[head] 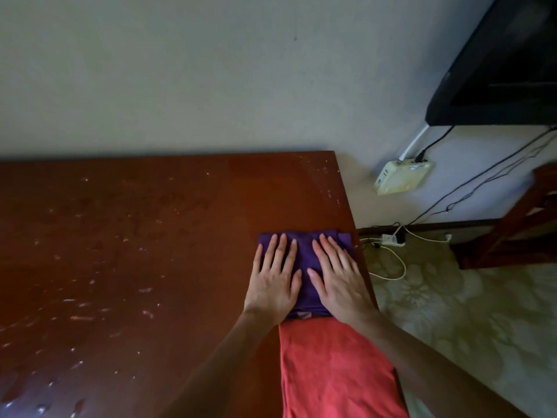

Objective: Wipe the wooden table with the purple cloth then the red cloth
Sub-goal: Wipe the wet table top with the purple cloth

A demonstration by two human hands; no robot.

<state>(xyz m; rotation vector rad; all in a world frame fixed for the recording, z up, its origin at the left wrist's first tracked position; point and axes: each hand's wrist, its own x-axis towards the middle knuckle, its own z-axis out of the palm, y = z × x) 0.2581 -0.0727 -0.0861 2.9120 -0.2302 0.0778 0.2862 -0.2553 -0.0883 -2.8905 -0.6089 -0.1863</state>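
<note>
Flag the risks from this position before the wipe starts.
1. The purple cloth lies right at the table's right edge; a stroke that way could push it off onto the floor.
2. The red cloth lies just behind the purple one, along the same edge; a pull-back stroke or a forearm could drag it off.
3. Left hand and right hand press flat, not gripping, so the folded cloth may bunch or slip.

Beyond the far edge I see a plain pale wall (180, 70). At upper right a black television (500, 64) hangs, cables trailing down from it. A cream box (402, 176) sits on the wall below it. A white power strip (391, 238) lies on the patterned floor (467, 312), beside a dark wooden chair (518, 224).
</note>
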